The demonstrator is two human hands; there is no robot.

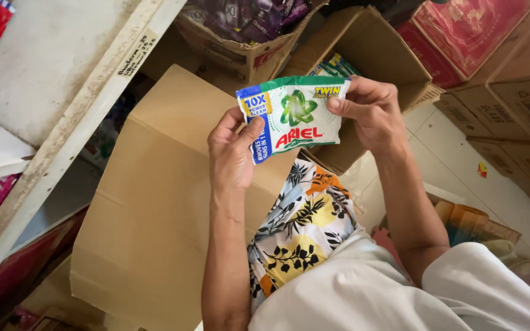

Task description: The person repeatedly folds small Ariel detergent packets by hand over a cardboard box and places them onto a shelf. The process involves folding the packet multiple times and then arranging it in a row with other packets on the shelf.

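A flat white, green and blue detergent sachet (292, 116) is held up in front of me by both hands. My left hand (233, 153) pinches its lower left corner between thumb and fingers. My right hand (369, 110) grips its right edge, thumb on the front. Behind the sachet stands an open brown carton (369, 46) in which more green sachets show. Below my hands lie my flower-patterned lap and white shirt.
A large closed brown carton (154, 202) lies at the left under my left arm. Another open carton (246, 37) of purple packets stands at the top. A white shelf board (75, 116) runs diagonally on the left. Stacked cartons (510, 104) and a red box (467, 30) fill the right.
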